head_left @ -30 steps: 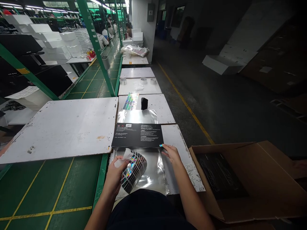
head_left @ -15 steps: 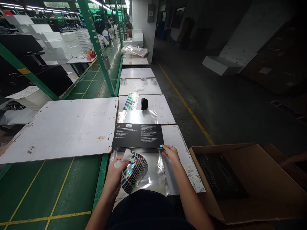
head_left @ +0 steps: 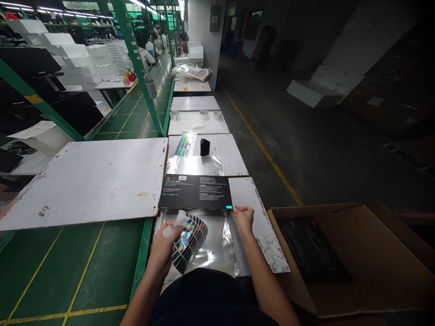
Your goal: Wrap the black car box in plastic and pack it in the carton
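Note:
My left hand (head_left: 166,242) pinches a curled sheet of shiny holographic stickers (head_left: 190,237), whose white backing folds over at the top. In front lies a flat black box (head_left: 195,192) with white print and a barcode label. A small blue sticker (head_left: 229,207) sits at its near right corner. Beside that corner is my right hand (head_left: 245,218), fingers stretched toward the box edge and holding nothing I can see. Clear plastic bags (head_left: 215,246) lie under the box and stick out on its near and far sides.
Beyond the box are another sticker sheet (head_left: 186,143), a black block (head_left: 205,147) and tape rolls (head_left: 204,115). A white board (head_left: 102,181) spans the green conveyor (head_left: 61,271) at left. At right stands an open carton (head_left: 377,244) with a black box (head_left: 314,249) inside.
My right hand has drawn slightly right, off the blue sticker at the box corner, leaving the sticker fully visible. My left hand keeps hold of the sticker sheet, nearly still.

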### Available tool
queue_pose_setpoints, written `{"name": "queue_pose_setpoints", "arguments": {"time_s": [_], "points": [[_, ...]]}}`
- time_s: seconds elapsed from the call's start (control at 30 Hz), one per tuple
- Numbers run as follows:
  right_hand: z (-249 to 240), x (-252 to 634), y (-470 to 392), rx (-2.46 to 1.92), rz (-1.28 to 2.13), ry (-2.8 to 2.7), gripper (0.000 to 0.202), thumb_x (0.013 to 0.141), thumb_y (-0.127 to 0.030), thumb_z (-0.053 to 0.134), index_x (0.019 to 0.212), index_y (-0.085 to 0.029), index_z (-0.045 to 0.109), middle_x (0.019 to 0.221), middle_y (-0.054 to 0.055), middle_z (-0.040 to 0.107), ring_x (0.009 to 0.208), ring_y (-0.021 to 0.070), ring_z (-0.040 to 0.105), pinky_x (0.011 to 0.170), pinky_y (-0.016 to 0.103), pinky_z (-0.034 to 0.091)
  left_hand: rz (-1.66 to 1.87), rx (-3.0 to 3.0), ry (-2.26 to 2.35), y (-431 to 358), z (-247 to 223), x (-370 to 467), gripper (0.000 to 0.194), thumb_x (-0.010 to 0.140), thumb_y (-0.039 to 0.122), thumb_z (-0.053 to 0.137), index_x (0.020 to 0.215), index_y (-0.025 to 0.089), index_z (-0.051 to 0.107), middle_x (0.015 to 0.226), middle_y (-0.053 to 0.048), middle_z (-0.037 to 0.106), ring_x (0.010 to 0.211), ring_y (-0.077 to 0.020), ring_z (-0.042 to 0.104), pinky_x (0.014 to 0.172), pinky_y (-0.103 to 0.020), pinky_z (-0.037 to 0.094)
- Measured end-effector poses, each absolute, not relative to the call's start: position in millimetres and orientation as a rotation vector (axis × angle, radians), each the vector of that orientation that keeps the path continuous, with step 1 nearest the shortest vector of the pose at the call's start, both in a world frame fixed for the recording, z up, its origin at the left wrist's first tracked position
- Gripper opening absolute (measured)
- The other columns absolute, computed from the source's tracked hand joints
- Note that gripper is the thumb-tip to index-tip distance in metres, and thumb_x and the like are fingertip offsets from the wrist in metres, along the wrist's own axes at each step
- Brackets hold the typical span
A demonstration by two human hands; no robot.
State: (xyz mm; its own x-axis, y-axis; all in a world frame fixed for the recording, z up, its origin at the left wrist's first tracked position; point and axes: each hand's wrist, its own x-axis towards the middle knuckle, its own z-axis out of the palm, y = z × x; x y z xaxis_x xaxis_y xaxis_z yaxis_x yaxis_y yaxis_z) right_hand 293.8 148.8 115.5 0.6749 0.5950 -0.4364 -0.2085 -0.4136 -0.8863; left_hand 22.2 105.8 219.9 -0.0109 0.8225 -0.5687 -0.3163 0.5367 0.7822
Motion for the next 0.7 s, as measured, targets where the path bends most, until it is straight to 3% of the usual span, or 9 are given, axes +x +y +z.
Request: {"name": "queue_pose_setpoints", "arguments": {"time_s": [0.13, 0.2, 0.3, 0.37, 0.43, 0.53, 0.6, 0.7], "points": [[151.7, 287.0, 123.8, -1.690, 0.876, -0.678, 0.043, 0.080, -0.053, 0.061, 0.109, -0.022, 0.055, 0.129, 0.011, 0.058, 0.119, 0.0234, 0.054, 0.100, 0.034, 0.045, 0.883, 0.527, 1.191, 113.3, 228.2, 29.5, 0.044, 0.059, 0.034, 0.083, 0.087, 0.018, 0.053, 0.071, 0.002, 0.064, 0.059, -0.0105, 0.057, 0.057, -0.021, 0.045], [178.1, 273.8, 109.8, -1.445, 1.199, -0.963, 0.052, 0.077, -0.055, 0.066, 0.118, -0.024, 0.056, 0.133, 0.010, 0.056, 0.128, 0.0236, 0.048, 0.106, 0.034, 0.040, 0.815, 0.573, 1.106, 119.1, 234.6, 34.1, 0.042, 0.061, 0.033, 0.082, 0.087, 0.018, 0.054, 0.071, 0.002, 0.063, 0.061, -0.0098, 0.057, 0.058, -0.020, 0.045], [209.9, 253.6, 95.6, -1.231, 1.665, -1.192, 0.050, 0.068, -0.048, 0.078, 0.106, -0.020, 0.062, 0.106, 0.008, 0.069, 0.103, 0.0243, 0.062, 0.091, 0.036, 0.050, 0.725, 0.701, 1.026, 130.7, 245.0, 41.0, 0.039, 0.063, 0.033, 0.082, 0.086, 0.018, 0.055, 0.068, 0.005, 0.061, 0.059, -0.0070, 0.054, 0.055, -0.017, 0.042], [221.2, 251.3, 91.4, -1.251, 1.754, -1.115, 0.042, 0.066, -0.044, 0.080, 0.094, -0.019, 0.062, 0.089, 0.004, 0.070, 0.086, 0.0224, 0.066, 0.081, 0.036, 0.052, 0.681, 0.819, 1.014, 141.6, 250.7, 44.4, 0.038, 0.064, 0.034, 0.081, 0.088, 0.018, 0.057, 0.069, 0.004, 0.061, 0.059, -0.0068, 0.055, 0.054, -0.017, 0.042], [225.2, 265.3, 89.1, -1.326, 1.696, -0.933, 0.041, 0.067, -0.043, 0.080, 0.092, -0.018, 0.059, 0.088, 0.003, 0.071, 0.082, 0.0222, 0.067, 0.075, 0.035, 0.054, 0.670, 0.909, 1.002, 156.3, 253.0, 45.2, 0.039, 0.066, 0.036, 0.080, 0.093, 0.018, 0.058, 0.077, 0.001, 0.066, 0.065, -0.0095, 0.060, 0.057, -0.018, 0.046], [216.9, 316.4, 84.1, -1.487, 1.510, -0.668, 0.055, 0.066, -0.044, 0.081, 0.109, -0.020, 0.055, 0.097, 0.006, 0.072, 0.081, 0.0227, 0.069, 0.066, 0.033, 0.055, 0.759, 0.946, 1.014, 186.0, 244.1, 37.7, 0.042, 0.069, 0.041, 0.076, 0.100, 0.019, 0.057, 0.100, -0.007, 0.071, 0.079, -0.0165, 0.068, 0.070, -0.028, 0.055], [197.5, 361.3, 77.9, -1.558, 1.352, -0.495, 0.071, 0.059, -0.043, 0.084, 0.118, -0.022, 0.051, 0.101, 0.007, 0.072, 0.084, 0.0239, 0.069, 0.071, 0.033, 0.057, 0.843, 0.974, 1.104, 209.8, 227.1, 24.7, 0.044, 0.071, 0.046, 0.072, 0.102, 0.019, 0.055, 0.110, -0.010, 0.069, 0.086, -0.0204, 0.068, 0.077, -0.035, 0.056], [142.3, 422.0, 66.7, -1.720, 1.169, -0.278, 0.085, 0.043, -0.043, 0.089, 0.116, -0.021, 0.052, 0.105, 0.012, 0.071, 0.097, 0.0300, 0.068, 0.078, 0.036, 0.057, 0.923, 1.151, 1.435, 246.0, 187.5, -4.5, 0.042, 0.075, 0.052, 0.061, 0.101, 0.019, 0.057, 0.115, -0.012, 0.066, 0.103, -0.0265, 0.065, 0.087, -0.042, 0.054]]}}
